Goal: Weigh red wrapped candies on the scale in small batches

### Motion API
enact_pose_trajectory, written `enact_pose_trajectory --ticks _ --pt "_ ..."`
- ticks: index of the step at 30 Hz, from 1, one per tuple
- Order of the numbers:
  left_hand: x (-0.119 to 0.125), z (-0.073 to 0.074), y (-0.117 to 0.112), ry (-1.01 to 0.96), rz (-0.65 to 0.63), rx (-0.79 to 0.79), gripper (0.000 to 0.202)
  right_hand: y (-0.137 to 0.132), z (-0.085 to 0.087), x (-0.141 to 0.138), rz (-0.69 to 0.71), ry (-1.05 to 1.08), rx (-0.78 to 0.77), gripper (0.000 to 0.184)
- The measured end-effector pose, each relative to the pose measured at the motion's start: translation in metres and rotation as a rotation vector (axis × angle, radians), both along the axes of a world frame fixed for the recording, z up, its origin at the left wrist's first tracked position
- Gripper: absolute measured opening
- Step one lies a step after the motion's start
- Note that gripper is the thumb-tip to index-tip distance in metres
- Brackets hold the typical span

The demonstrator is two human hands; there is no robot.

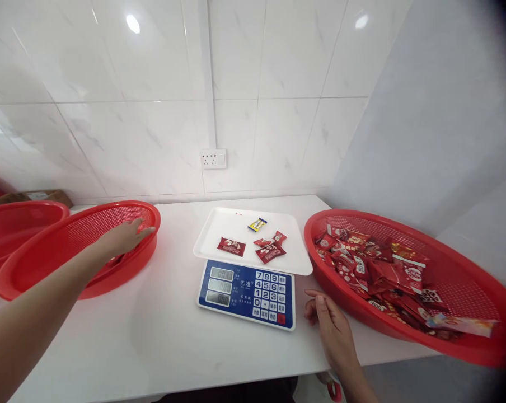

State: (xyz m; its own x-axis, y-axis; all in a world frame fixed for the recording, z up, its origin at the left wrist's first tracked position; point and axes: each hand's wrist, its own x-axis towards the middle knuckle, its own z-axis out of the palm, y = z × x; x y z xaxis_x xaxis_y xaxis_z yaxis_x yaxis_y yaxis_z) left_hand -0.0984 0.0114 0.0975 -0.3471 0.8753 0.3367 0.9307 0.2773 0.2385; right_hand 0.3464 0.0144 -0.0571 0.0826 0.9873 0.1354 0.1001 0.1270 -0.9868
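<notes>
My left hand [127,236] reaches over a red perforated basket [13,280], its fingers stretched out and apart. Below it some dark red wrappers [116,260] partly show; the palm side is hidden. My right hand [331,322] rests low beside the scale [247,294], index finger extended and the other fingers loosely bent, with nothing visible in it. On the scale's white tray [211,224] lie several wrapped sweets: a yellow-and-blue one [257,224], a flat dark red packet [232,246], and a small cluster of red ones [271,252].
At the right, a red basket [479,280] holds many red snack packets [374,268]. Another red basket [26,210] stands at the far left, a cardboard box [55,196] behind it. The white table [152,347] meets a tiled wall with a socket [214,159].
</notes>
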Motion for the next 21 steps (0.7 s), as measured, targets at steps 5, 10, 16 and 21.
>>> enact_pose_trajectory --ticks 5,10,16,21 --pt "0.081 -0.014 0.03 -0.068 -0.307 -0.2 0.051 0.001 -0.002 0.0 -0.008 0.014 -0.005 0.053" --pt "0.154 -0.021 0.067 -0.129 -0.611 -0.386 0.044 0.001 -0.005 0.0 -0.004 0.003 0.018 0.051" --pt "0.181 -0.024 0.101 -0.135 -0.605 -0.394 0.04 0.002 -0.01 0.001 0.0 -0.008 0.035 0.048" --pt "0.208 -0.032 0.116 -0.084 -0.645 -0.297 0.066 0.003 -0.012 0.0 0.013 0.008 0.043 0.048"
